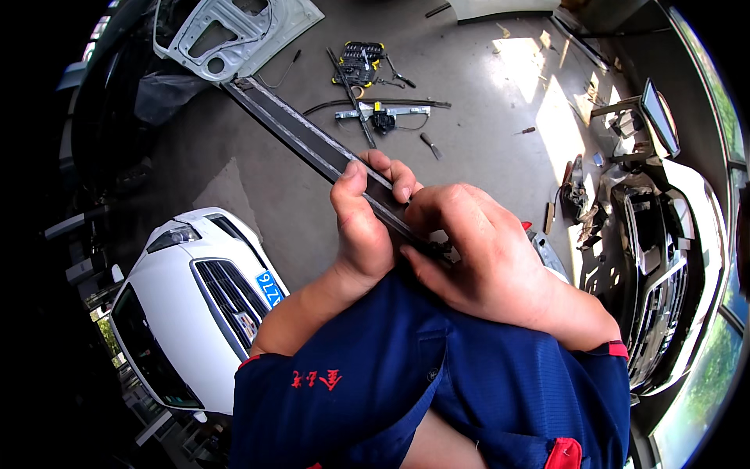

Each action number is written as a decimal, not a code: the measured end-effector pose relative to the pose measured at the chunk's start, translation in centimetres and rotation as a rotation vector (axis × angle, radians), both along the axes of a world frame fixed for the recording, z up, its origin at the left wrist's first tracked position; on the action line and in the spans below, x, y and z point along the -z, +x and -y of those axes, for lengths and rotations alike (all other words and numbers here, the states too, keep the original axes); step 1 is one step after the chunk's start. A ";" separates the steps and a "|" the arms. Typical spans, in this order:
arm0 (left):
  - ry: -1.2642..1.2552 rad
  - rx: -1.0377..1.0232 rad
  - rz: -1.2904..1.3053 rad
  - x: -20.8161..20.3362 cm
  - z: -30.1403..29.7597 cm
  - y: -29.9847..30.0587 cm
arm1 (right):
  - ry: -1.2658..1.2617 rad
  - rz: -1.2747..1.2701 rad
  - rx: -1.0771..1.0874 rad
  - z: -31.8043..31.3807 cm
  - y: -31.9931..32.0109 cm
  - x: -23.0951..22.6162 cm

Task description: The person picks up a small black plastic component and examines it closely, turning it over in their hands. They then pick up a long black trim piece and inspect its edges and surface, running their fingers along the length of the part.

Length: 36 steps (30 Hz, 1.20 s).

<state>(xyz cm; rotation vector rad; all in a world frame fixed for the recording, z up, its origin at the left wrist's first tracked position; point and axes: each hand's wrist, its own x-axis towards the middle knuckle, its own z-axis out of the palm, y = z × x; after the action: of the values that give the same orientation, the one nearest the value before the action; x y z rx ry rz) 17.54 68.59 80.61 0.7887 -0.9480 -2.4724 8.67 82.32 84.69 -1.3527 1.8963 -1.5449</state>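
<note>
A long dark trim strip with a thin light edge runs from the upper left down to my hands. My left hand wraps around it from the left, thumb on top and fingers curled over the far side. My right hand closes on the strip's near end, just right of the left hand. The end of the strip is hidden under my fingers. Both forearms come out of dark blue sleeves at the bottom.
On the concrete floor lie a white car door shell, a window regulator, an open tool set and a screwdriver. A white car stands at lower left. A car front with its parts removed stands at right.
</note>
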 end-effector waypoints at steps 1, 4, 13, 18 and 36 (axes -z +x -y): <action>0.001 -0.018 0.017 -0.2 0.0 -0.1 | -0.026 -0.013 0.025 0.1 0.0 0.1; -0.005 -0.034 0.052 -0.2 -0.2 0.0 | 0.016 0.002 -0.014 0.1 0.0 -0.1; 0.005 -0.033 0.011 0.1 0.3 0.1 | 0.028 -0.013 -0.046 0.0 0.0 -0.5; -0.019 -0.126 0.080 -1.0 0.6 -0.3 | -0.039 -0.051 -0.148 0.7 -0.2 -0.2; 0.004 -0.122 0.053 -1.2 0.4 0.7 | -0.107 -0.001 -0.027 0.6 0.9 0.6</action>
<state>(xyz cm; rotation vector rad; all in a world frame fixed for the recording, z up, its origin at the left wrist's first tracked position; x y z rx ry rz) 18.26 68.16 81.81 0.8900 -0.8863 -2.3603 9.58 81.73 84.05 -1.4180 1.8113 -1.6530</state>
